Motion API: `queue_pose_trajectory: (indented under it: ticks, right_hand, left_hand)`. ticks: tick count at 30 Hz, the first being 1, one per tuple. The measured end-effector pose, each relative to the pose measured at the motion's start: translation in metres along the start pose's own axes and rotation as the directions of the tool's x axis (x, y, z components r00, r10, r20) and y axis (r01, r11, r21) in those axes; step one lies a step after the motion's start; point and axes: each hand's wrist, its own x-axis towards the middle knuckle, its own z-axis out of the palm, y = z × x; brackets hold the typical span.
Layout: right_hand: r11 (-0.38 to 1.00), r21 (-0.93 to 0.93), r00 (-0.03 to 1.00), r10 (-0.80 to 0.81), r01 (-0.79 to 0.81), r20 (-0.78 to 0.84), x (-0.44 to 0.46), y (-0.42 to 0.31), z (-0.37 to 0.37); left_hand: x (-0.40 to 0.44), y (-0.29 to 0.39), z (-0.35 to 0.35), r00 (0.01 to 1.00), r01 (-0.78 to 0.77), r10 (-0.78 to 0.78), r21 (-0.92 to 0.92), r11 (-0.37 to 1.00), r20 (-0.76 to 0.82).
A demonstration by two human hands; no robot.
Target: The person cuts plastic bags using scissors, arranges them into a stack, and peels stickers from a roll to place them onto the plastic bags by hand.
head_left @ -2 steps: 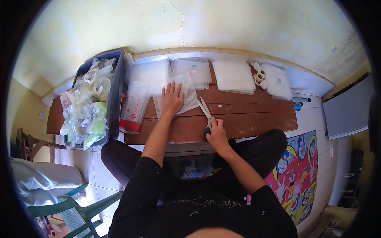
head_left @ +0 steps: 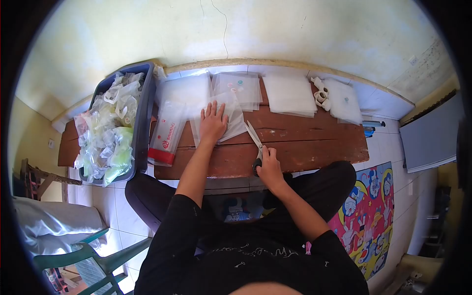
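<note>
My left hand lies flat, fingers spread, on a clear plastic bag on the brown wooden table. In my right hand is a pair of scissors, gripped by its black handles. The blades point away from me, toward the bag's right edge, and look nearly closed. Left of my left hand lies a plastic packet with a red band and the word "BAWANG". Beyond my left hand are a stack of clear bags and other clear bags with small round labels.
A dark tub heaped with plastic bags stands at the left. Further right are a white plastic stack, a white bundle and another stack. A green chair is at lower left, a colourful mat at right.
</note>
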Motion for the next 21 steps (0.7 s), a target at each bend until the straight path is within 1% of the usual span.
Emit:
queue_pose_trajectory:
  ticks: [1,7,9,16,19,21]
  right_hand:
    - [1.0,-0.002,1.0,-0.009,0.009,-0.013,0.006,-0.001,-0.002]
    - [0.998,-0.014,0.997,-0.065,0.065,-0.03,0.019,-0.019,-0.006]
    - [0.999,0.039,1.0,-0.007,0.007,-0.005,0.025,-0.024,-0.003]
    - [0.999,0.029,1.0,0.022,-0.021,-0.013,0.03,-0.024,-0.001]
    - [0.999,0.014,0.999,0.047,-0.047,0.023,0.023,-0.018,-0.005]
    - [0.999,-0.039,1.0,-0.016,0.016,-0.012,0.016,-0.017,-0.005]
  left_hand:
    - [0.007,0.001,-0.001,1.0,-0.005,0.005,0.001,1.0,-0.015]
    - [0.005,0.002,-0.003,1.0,0.006,-0.006,-0.002,1.0,0.007]
    - [0.005,0.002,-0.001,1.0,0.007,-0.007,0.008,1.0,0.012]
    - [0.004,0.002,0.0,1.0,0.009,-0.009,-0.001,1.0,0.015]
    - [0.002,0.003,-0.001,1.0,0.005,-0.005,0.006,1.0,0.008]
    - [0.002,0.003,-0.002,1.0,0.004,-0.004,0.003,1.0,0.004]
